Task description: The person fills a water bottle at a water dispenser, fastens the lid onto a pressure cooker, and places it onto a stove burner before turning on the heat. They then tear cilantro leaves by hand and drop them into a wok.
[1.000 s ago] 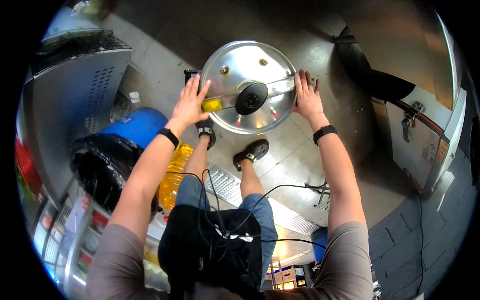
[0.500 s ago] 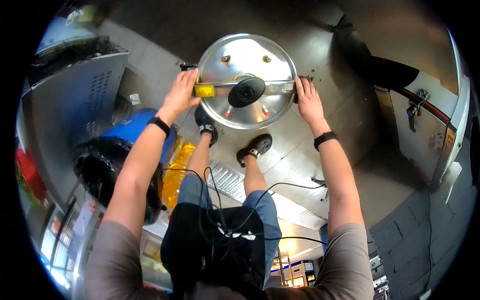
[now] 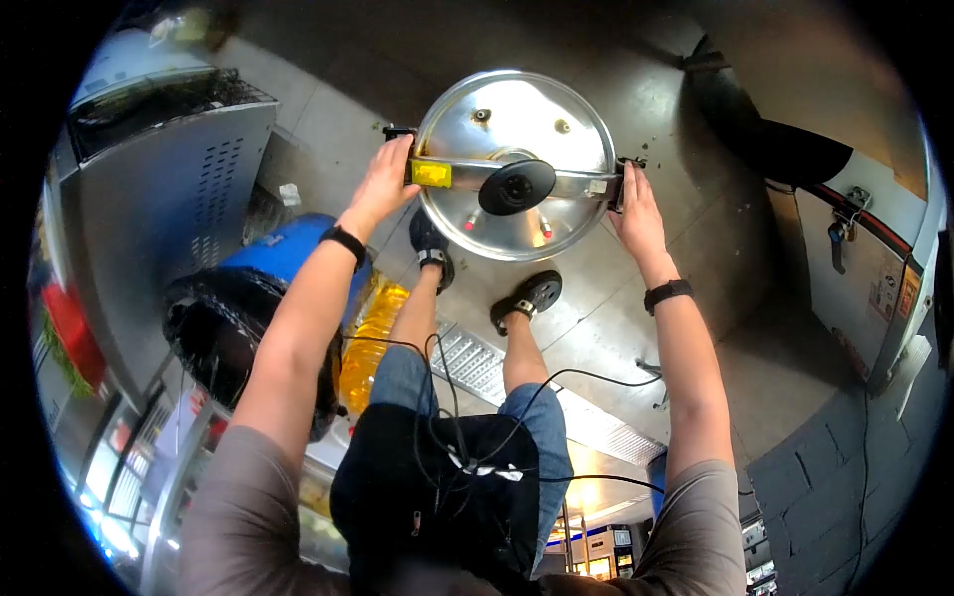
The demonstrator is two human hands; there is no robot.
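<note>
A large round metal pot lid [image 3: 517,233] with a bar across it and a black oval knob [image 3: 517,187] at its centre lies ahead of me. A yellow label [image 3: 431,174] is near the bar's left end. My left hand [image 3: 386,187] is at the lid's left edge, fingers on the black side handle [image 3: 399,132]. At the right edge, my right hand [image 3: 638,214] has its fingers against the black fitting [image 3: 618,189] at the bar's end. The palms face inward; what lies under the lid is hidden.
A blue bin [image 3: 288,248] with a black liner [image 3: 214,323] stands at the left, beside a bottle of yellow liquid [image 3: 370,343]. A metal cabinet [image 3: 214,189] is further left. At the right is a white appliance [image 3: 845,268]. Black cables [image 3: 586,372] cross near my lap.
The lid's bar has turned to lie nearly level, its left end moving up and meeting the side handles. My hands have turned with it and now sit at the bar's ends.
</note>
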